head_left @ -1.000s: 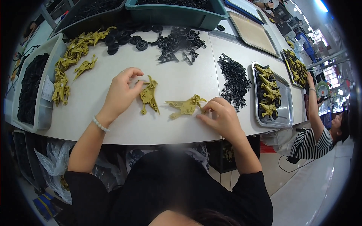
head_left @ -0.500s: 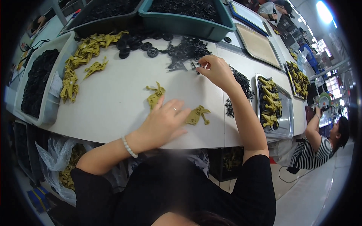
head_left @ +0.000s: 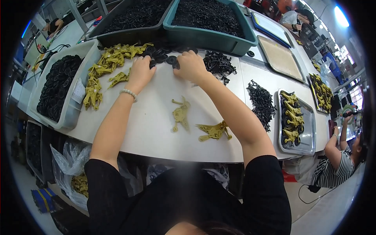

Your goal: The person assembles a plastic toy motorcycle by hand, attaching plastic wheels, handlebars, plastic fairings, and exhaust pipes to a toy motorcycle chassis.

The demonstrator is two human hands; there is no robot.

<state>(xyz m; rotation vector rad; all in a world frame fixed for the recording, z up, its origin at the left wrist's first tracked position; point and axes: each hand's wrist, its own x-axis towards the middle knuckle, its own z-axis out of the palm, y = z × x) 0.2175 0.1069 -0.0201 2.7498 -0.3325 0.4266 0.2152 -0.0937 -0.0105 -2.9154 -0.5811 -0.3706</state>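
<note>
My left hand reaches to the wheel pile at the back of the table, fingers curled on a small black wheel. Close to its right, my right hand has thumb and fingers closed round another black wheel. Loose black wheels lie between and behind both hands. Nearer me, two olive-yellow plastic frame-like parts, one on the left and one on the right, rest apart on the white tabletop.
Olive-yellow parts are heaped at the left beside a white bin of wheels. Two tubs of black parts, one teal, stand behind. Small black pieces and a metal tray lie right. A co-worker in stripes sits beyond.
Both my hands have moved to the wheel pile: the left forward from the yellow parts, the right leftward from the small black pieces. The two yellow parts lie uncovered and turned.
</note>
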